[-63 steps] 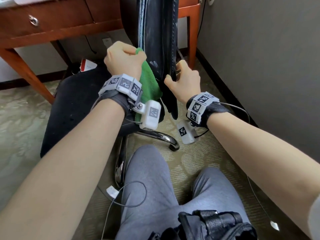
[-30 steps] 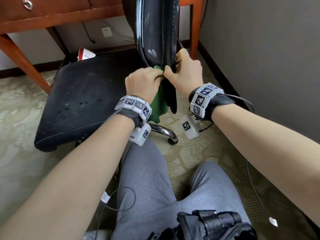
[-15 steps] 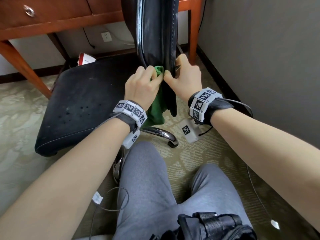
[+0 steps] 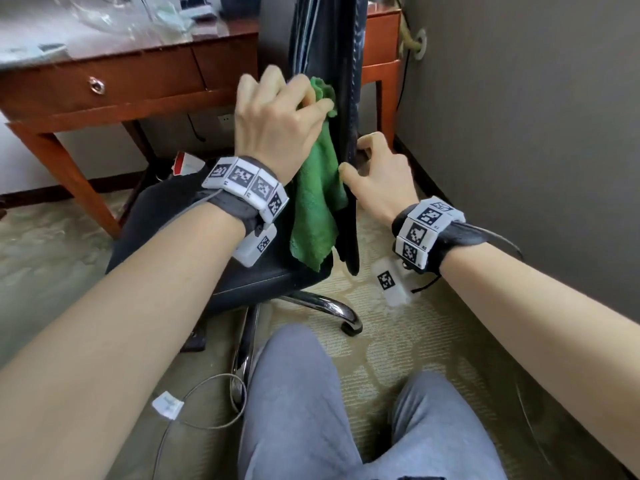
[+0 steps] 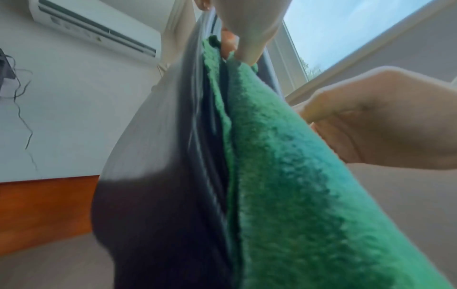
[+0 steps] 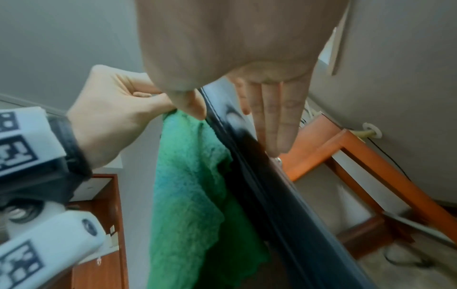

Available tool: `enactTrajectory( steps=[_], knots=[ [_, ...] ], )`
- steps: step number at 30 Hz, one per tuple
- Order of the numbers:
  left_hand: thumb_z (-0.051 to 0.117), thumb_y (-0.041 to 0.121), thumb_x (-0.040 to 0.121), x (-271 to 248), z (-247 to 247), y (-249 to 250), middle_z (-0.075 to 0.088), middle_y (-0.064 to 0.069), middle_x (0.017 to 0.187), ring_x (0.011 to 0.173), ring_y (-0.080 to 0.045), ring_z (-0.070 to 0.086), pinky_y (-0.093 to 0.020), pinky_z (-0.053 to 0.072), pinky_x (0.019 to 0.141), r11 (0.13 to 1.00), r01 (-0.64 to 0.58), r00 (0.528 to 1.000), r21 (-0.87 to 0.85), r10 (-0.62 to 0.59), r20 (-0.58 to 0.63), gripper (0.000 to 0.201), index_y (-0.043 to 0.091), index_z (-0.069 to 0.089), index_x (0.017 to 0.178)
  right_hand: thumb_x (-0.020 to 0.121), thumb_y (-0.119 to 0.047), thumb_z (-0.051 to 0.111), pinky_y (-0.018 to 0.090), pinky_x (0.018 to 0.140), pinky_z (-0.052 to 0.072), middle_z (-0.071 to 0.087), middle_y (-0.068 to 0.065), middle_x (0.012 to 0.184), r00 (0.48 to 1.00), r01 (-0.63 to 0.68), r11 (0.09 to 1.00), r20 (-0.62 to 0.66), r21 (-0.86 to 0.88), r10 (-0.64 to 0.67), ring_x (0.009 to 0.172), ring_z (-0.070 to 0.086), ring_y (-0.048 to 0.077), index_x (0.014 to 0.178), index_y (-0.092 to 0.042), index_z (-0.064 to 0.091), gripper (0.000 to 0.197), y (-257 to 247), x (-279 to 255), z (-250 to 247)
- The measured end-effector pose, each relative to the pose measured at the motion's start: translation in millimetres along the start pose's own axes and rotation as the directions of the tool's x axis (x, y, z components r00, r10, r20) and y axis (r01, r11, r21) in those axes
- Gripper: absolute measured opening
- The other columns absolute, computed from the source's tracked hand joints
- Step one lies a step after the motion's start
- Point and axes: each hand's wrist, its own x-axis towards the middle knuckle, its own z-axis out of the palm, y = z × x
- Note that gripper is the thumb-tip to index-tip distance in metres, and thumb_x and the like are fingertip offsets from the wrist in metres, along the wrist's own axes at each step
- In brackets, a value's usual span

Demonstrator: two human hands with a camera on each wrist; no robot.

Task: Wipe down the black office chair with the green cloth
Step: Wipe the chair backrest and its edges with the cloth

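Note:
The black office chair's backrest (image 4: pixel 329 46) stands edge-on in front of me, with its seat (image 4: pixel 162 216) to the left. My left hand (image 4: pixel 294 112) grips the top of the green cloth (image 4: pixel 317 209) and presses it on the backrest's front edge; the rest of the cloth hangs down. Lower down, my right hand (image 4: pixel 377 171) clasps the backrest, thumb in front and fingers behind. In the right wrist view the fingers (image 6: pixel 277 117) lie flat on the backrest's (image 6: pixel 259 176) rear face beside the cloth (image 6: pixel 193 195). The left wrist view shows the cloth (image 5: pixel 284 176) against the backrest (image 5: pixel 160 176).
A wooden desk (image 4: pixel 121 81) stands behind the chair. A grey wall (image 4: pixel 519 133) runs close on the right. The chrome chair base (image 4: pixel 322 303) and a loose cable (image 4: pixel 207 403) lie on the carpet by my grey-trousered knees (image 4: pixel 294 393).
My left hand has slid the cloth up the backrest's edge, away from my right hand. The right hand has stayed on the lower backrest.

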Motion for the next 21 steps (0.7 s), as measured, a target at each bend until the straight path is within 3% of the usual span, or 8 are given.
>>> enactTrajectory(
  steps=[4,8,13,18,21],
  knots=[
    [0.06,0.028,0.095,26,1,-2,0.062,0.007,0.079,0.07,-0.025,0.054,-0.036,0.039,0.063,0.998,0.062,0.998,0.013,-0.062,-0.019,0.017,0.029,0.075,0.088,0.091,-0.045,0.05,0.041,0.079,0.051,0.065,0.0,0.087,0.985,0.115,0.992,-0.134,0.051,-0.107,0.083,0.061,0.026,0.122,-0.02,0.043,0.04,-37,31,-25],
    [0.06,0.024,0.094,12,7,4,0.06,0.004,0.078,0.068,-0.025,0.052,-0.037,0.039,0.06,0.997,0.07,0.997,-0.032,-0.069,0.029,0.015,0.028,0.075,0.094,0.098,-0.038,0.047,0.044,0.074,0.05,0.056,0.005,0.081,0.988,0.136,0.99,-0.066,-0.048,-0.139,0.082,0.058,0.035,0.114,-0.012,0.04,0.032,-43,42,-33],
    [0.06,0.018,0.095,2,21,8,0.058,0.003,0.077,0.066,-0.025,0.048,-0.037,0.036,0.058,1.0,0.001,0.998,-0.018,0.0,0.057,0.017,0.025,0.075,0.098,0.099,-0.034,0.048,0.044,0.07,0.055,0.06,0.006,0.082,0.991,0.134,0.991,-0.026,-0.018,-0.135,0.071,0.06,0.023,0.117,-0.015,0.041,0.027,-36,55,-38],
    [0.061,0.012,0.09,39,40,-3,0.06,0.004,0.079,0.068,-0.025,0.05,-0.037,0.036,0.061,1.0,-0.01,1.0,0.02,0.01,-0.003,0.019,0.025,0.074,0.098,0.099,-0.031,0.048,0.045,0.068,0.055,0.062,0.01,0.081,0.995,0.099,0.995,-0.014,-0.004,-0.099,0.07,0.061,0.026,0.12,-0.016,0.041,0.027,-27,73,-38],
    [0.063,0.012,0.087,73,47,-8,0.059,0.006,0.078,0.068,-0.023,0.05,-0.036,0.035,0.063,0.997,-0.006,1.0,0.082,0.008,-0.028,0.017,0.026,0.073,0.088,0.099,-0.029,0.047,0.04,0.061,0.052,0.06,0.009,0.075,0.992,0.119,0.993,-0.035,-0.015,-0.12,0.064,0.059,0.027,0.119,-0.015,0.041,0.025,-20,81,-34]
  ],
)
